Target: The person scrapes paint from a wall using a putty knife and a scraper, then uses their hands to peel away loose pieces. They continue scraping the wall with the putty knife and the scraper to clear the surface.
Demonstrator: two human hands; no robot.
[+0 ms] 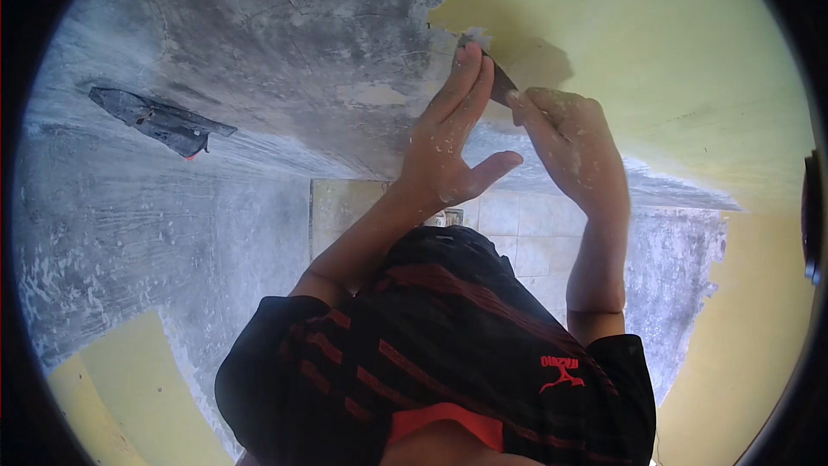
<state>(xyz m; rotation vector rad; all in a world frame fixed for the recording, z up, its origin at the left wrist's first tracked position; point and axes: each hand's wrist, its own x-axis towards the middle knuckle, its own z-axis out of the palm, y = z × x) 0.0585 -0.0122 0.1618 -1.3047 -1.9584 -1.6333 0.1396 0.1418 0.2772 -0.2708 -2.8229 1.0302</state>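
Dark steel, the thin flat scraper blade [501, 84] feels light and stiff at the yellow paint's edge [444, 22] on the grey wall [285, 43]. Right hand [573, 142] clamps its handle end; left hand's [448, 142] straight fingers [470, 78] press the blade.

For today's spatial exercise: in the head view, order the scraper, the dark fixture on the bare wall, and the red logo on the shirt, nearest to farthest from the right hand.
1. scraper: gripped in the right hand, blade at the paint edge.
2. red logo: below, on the shirt.
3. dark fixture: far left, on the bare grey wall.
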